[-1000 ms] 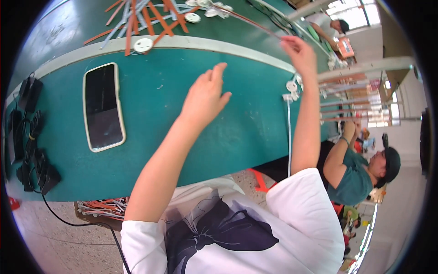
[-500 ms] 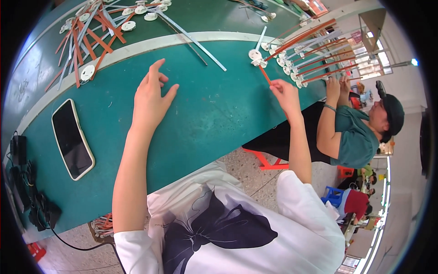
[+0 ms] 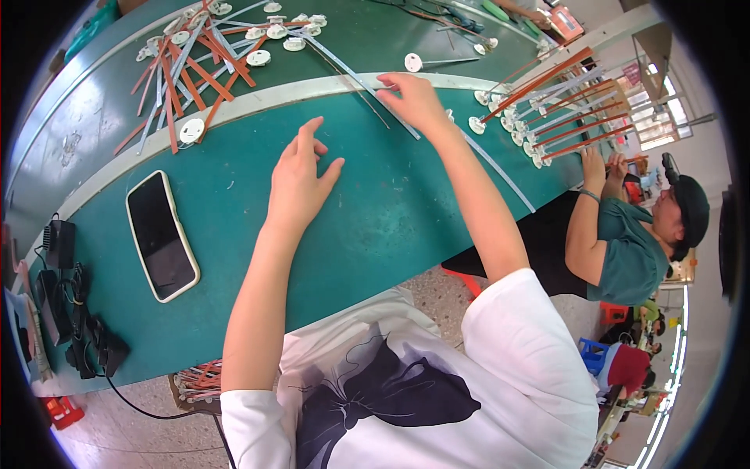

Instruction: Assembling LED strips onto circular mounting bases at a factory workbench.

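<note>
Left hand (image 3: 301, 181): fingers spread above the table (image 3: 375, 219). Right hand (image 3: 408, 100): fingers curled; cannot tell whether pinching. Pale strip (image 3: 358, 81) lies right at its fingertips.

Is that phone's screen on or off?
It looks off: the phone lies face up and its screen is dark, with no picture glowing. Whether it's just asleep, I can't tell.
</note>
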The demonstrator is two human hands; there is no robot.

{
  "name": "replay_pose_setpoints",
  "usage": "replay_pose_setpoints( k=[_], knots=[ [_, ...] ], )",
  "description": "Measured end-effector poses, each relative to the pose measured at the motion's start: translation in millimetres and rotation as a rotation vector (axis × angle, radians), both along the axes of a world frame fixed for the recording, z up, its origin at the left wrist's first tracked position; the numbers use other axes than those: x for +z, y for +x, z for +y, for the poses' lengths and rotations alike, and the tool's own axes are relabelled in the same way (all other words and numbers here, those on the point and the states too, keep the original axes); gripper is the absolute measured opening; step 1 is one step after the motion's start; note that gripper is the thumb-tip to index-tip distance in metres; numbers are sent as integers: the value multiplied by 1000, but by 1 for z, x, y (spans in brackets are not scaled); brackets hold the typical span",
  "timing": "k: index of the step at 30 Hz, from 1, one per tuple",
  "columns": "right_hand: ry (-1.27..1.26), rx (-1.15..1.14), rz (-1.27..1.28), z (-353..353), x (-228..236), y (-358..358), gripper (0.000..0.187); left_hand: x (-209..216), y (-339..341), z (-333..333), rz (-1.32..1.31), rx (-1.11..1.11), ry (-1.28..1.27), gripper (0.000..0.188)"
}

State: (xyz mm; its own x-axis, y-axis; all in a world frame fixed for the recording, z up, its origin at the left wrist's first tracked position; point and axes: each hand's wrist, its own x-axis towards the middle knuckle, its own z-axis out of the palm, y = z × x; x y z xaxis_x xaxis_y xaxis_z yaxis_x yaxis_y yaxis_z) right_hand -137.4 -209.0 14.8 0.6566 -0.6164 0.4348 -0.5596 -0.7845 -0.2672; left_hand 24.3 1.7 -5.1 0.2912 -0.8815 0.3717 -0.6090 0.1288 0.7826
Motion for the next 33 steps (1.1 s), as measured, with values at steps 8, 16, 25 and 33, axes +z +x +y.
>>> replay_pose_setpoints(
  k=[8,16,25,33],
  knots=[
    [-70,-106,254,-53,31,-11,17,-2,-1,0,19,-12,39,62],
    [-324,102,287,1,159,-56,13,2,2,-1,37,64,9,63],
    [-406,241,-2,54,118,-27,15,3,-2,-4,-98,-44,19,20],
    [1010,195,-383,119,33,32,21,4,-7,1,-35,12,51,15]
  ],
)
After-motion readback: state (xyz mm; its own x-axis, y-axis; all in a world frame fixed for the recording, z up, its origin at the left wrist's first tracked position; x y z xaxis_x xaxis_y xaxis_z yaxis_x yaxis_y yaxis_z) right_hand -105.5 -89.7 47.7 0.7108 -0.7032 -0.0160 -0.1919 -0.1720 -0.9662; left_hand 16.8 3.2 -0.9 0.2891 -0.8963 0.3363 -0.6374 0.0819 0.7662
